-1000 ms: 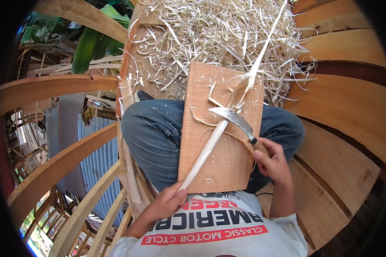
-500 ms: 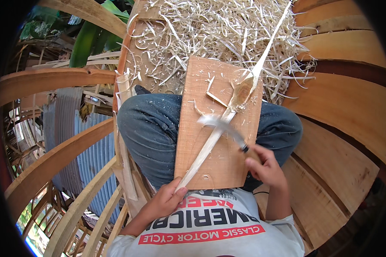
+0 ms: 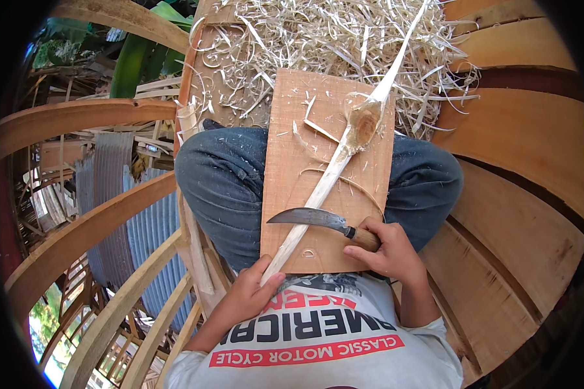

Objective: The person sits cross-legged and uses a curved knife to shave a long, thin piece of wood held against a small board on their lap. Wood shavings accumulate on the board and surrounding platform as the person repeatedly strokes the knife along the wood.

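My left hand [image 3: 253,290] is closed round the near end of a long pale wooden stick [image 3: 323,187], which slants away to the far right across a flat board [image 3: 292,117] on my lap. Partway along, the stick swells into a brown-centred knot [image 3: 365,122]. In my right hand [image 3: 390,251] is the wooden handle of a curved knife [image 3: 311,218]. Its blade lies across the stick, a little beyond my left hand, tip pointing left. A long thin curl of wood [image 3: 353,183] rests on the board by the knife.
Pale shavings [image 3: 331,39] are heaped beyond the board. Curved wooden slats [image 3: 512,136] rise at my right, and open wooden rails [image 3: 91,118] run along my left with corrugated sheets [image 3: 146,214] behind them. My crossed legs [image 3: 224,188] support the board.
The knife, blurred before, has come down the stick toward me, and its blade is now sharp to see. A new long curl lies on the board. My left hand keeps its hold.
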Demonstrator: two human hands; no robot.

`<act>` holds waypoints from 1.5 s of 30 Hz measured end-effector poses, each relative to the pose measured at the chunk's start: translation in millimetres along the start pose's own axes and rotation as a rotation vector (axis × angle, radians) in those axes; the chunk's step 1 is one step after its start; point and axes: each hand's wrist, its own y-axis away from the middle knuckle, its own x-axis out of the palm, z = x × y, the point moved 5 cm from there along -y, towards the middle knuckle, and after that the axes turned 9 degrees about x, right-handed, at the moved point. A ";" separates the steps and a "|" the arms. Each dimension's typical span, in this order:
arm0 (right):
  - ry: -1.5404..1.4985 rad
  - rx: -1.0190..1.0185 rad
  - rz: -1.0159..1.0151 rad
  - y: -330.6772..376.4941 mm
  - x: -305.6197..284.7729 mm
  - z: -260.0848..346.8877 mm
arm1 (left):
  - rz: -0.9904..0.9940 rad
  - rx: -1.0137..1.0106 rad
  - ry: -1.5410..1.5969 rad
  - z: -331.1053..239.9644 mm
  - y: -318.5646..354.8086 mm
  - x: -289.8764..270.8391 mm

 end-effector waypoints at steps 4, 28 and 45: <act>0.120 -0.244 -0.343 7.1 3.4 6.9 | -0.023 0.034 -0.006 6.8 1.4 1.7; 0.379 -0.117 -0.709 0.0 1.9 -2.4 | 0.271 -0.014 0.543 21.3 4.2 22.9; 0.300 -0.183 -0.611 7.5 5.4 12.1 | 0.371 -0.111 0.862 27.6 4.2 16.6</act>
